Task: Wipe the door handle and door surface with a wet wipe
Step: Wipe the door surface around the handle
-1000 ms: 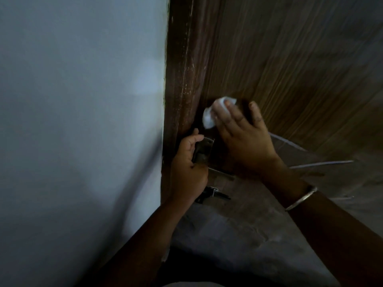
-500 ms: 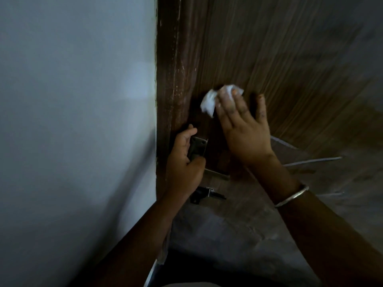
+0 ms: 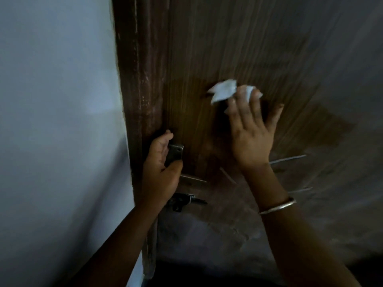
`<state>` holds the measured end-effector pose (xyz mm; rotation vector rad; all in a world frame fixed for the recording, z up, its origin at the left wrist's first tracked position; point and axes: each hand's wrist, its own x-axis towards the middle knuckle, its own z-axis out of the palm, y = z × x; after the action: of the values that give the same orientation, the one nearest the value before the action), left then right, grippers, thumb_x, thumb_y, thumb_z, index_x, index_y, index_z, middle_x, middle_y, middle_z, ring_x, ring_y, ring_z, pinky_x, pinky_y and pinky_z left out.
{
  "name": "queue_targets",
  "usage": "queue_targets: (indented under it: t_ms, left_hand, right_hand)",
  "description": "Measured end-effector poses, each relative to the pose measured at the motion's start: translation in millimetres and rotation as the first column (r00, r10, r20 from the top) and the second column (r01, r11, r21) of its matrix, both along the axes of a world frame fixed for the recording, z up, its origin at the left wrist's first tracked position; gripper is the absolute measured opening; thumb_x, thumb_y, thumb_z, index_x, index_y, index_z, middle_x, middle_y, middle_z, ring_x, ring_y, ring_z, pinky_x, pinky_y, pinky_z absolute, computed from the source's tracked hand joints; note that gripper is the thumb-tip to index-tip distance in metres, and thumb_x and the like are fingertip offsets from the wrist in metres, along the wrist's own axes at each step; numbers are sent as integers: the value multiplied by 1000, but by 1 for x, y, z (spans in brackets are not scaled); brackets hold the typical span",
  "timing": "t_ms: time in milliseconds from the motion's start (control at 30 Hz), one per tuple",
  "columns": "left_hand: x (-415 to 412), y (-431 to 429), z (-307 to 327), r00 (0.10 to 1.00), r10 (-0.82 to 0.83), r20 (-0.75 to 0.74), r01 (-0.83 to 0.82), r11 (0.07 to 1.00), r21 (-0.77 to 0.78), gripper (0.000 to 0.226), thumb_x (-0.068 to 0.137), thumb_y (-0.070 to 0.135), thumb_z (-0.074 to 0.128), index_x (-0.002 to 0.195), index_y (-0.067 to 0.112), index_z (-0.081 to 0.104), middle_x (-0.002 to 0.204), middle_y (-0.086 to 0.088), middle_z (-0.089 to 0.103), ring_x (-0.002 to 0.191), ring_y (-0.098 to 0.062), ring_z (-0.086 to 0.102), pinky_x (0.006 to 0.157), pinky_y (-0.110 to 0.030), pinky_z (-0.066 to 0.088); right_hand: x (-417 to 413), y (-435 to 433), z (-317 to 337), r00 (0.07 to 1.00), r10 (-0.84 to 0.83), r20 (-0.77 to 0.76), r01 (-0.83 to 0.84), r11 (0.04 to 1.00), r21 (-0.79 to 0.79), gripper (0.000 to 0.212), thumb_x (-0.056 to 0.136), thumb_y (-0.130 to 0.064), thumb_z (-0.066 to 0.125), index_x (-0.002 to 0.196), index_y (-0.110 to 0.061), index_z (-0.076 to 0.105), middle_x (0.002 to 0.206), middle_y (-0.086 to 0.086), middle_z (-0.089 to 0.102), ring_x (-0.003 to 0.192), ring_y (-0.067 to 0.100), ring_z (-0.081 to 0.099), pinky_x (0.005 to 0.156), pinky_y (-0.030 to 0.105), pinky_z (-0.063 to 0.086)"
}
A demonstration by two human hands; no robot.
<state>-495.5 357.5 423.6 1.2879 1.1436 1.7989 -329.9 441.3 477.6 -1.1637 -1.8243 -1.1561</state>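
A brown wooden door (image 3: 259, 48) fills the upper right of the head view. My right hand (image 3: 251, 131) lies flat against it, straight fingers pressing a crumpled white wet wipe (image 3: 224, 91) onto the wood above the handle. Part of the wipe sticks out past the fingertips. My left hand (image 3: 162, 166) curls round the metal door handle (image 3: 176, 153) at the door's edge, hiding most of it.
A dark wooden door frame (image 3: 141, 79) runs down the left of the door, beside a pale wall (image 3: 58, 121). A small black latch (image 3: 184, 200) sits below the handle. Thin grey lines (image 3: 288, 159) cross the door's lower part. Grey floor (image 3: 207, 235) lies beneath.
My right hand has slid the wipe up and to the right across the door, away from the handle. My left hand has kept its grip on the handle.
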Motion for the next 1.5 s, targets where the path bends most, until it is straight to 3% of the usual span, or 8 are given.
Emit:
queue_targets:
  t_ms: [233, 400, 567, 767, 900, 1067, 1200, 1500]
  left_hand:
    - [23, 7, 14, 991, -31, -133, 37, 999, 40, 51, 74, 11, 56, 112, 44, 48, 120, 20, 54, 116, 3, 51, 95, -17, 43]
    - [21, 10, 14, 992, -17, -128, 25, 998, 65, 54, 76, 2, 58, 116, 37, 50, 127, 14, 54, 122, 2, 48, 99, -14, 41]
    - [23, 15, 15, 992, -21, -125, 29, 998, 59, 56, 79, -14, 55, 120, 24, 49, 137, 0, 49, 127, 0, 43, 103, -11, 36]
    - [50, 20, 25, 970, -137, -202, 155, 985, 77, 52, 75, 4, 57, 121, 26, 48, 129, 12, 52, 122, 6, 46, 94, -5, 38]
    - [54, 20, 29, 965, -185, -187, 207, 972, 107, 51, 73, 4, 56, 121, 20, 49, 135, 3, 50, 128, -1, 43, 99, -10, 38]
    - [70, 25, 30, 957, -224, -182, 249, 960, 125, 48, 74, 2, 56, 117, 23, 50, 136, 0, 50, 130, -6, 42, 105, -17, 37]
    - [93, 30, 32, 929, -274, -250, 319, 934, 163, 45, 74, 13, 58, 115, 30, 50, 138, 6, 47, 133, -9, 39, 110, -29, 35]
    - [124, 45, 42, 914, -69, -400, 228, 902, 367, 43, 77, 18, 53, 118, 11, 48, 144, -9, 33, 140, -28, 25, 111, -51, 31]
  right_hand:
    - [-52, 3, -1, 957, 258, 135, -245, 964, -105, 42, 94, -24, 45, 136, -18, 46, 140, 5, 49, 132, 28, 42, 109, 53, 17]
    - [-1, -6, -8, 995, 95, -22, -95, 995, -12, 38, 91, -30, 55, 129, -24, 55, 135, 0, 54, 129, 36, 43, 110, 55, 12]
    - [53, -6, 20, 907, 7, -422, 100, 968, 230, 22, 92, -15, 52, 96, -16, 74, 100, 3, 73, 89, 29, 58, 78, 36, 40]
    - [9, -11, 12, 935, 233, -266, -238, 971, 12, 16, 86, -8, 59, 92, 1, 71, 89, 13, 68, 79, 26, 61, 68, 27, 43]
    - [71, -20, 18, 580, 87, -810, -162, 987, -10, 9, 85, -3, 61, 85, 2, 69, 75, -6, 55, 78, -8, 52, 70, 0, 32]
    - [120, -29, 42, 248, 49, -968, 92, 993, 74, 20, 87, -6, 51, 100, 2, 65, 96, 12, 56, 87, -2, 58, 75, 7, 37]
    - [71, -14, 21, 552, -39, -833, 12, 999, -39, 58, 88, -21, 58, 132, 11, 37, 145, 34, 25, 137, 46, 19, 114, 45, 14]
    - [82, -4, -9, 869, -191, -456, 93, 969, -229, 87, 84, -65, 40, 147, -14, 7, 154, 21, 1, 141, 37, -11, 112, 52, 0]
